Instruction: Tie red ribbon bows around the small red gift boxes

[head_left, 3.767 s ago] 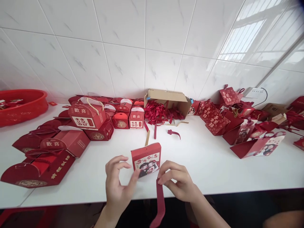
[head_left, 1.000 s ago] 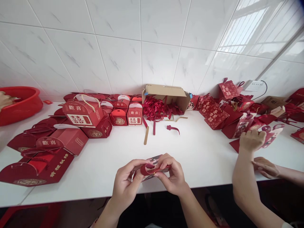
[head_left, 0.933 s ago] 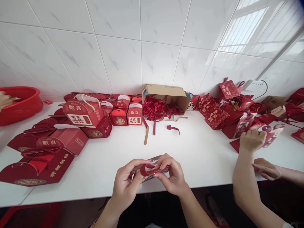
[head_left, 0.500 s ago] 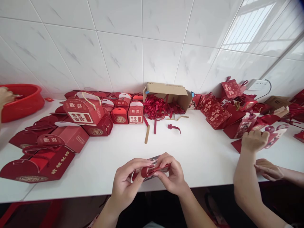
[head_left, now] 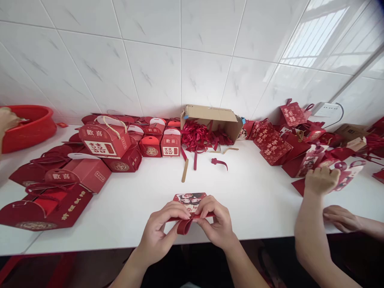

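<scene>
A small red gift box (head_left: 190,200) with a printed picture of a couple lies tilted at the near edge of the white table (head_left: 258,192). A dark red ribbon (head_left: 183,226) loops across its near side. My left hand (head_left: 160,234) pinches the ribbon's left part, fingers closed. My right hand (head_left: 216,224) pinches the ribbon and the box edge from the right. Both hands touch each other over the box.
Red gift boxes (head_left: 102,142) crowd the left side, folded red bags (head_left: 271,145) the right. A cardboard box (head_left: 211,120) of red ribbons lies at the back by the tiled wall. Another person's hands (head_left: 321,180) work at the right. A red basin (head_left: 28,126) sits far left.
The box, first upright with the ribbon hanging off the table edge, now lies tilted with the ribbon looped across it. Another person's hands have come in at the right.
</scene>
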The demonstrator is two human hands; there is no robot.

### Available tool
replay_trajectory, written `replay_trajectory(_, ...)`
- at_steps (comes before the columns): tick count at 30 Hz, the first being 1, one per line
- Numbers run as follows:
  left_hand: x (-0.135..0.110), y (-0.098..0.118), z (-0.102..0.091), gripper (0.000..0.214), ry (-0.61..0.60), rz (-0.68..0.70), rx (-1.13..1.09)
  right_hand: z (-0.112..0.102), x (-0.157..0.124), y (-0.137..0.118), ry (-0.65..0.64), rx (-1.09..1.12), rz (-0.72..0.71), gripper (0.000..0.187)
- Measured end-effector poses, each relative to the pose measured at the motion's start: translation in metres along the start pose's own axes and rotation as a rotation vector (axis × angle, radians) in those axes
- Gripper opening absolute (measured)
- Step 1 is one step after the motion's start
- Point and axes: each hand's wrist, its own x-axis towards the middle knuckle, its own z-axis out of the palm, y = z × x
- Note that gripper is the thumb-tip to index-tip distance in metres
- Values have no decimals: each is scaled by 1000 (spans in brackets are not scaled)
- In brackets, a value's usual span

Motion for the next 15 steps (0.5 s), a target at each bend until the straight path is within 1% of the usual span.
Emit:
replay_trajectory(4,-3,-10,4,29,20,4,29,1,-4,5,-20,46,76,19)
replay_trajectory(11,-2,-9,10,29,45,9,14,2,-8,6,-17,115,71,22)
replay_trajectory(15,-3,-9,12,30,63,12,19,3,-10,7,7,94,67,23)
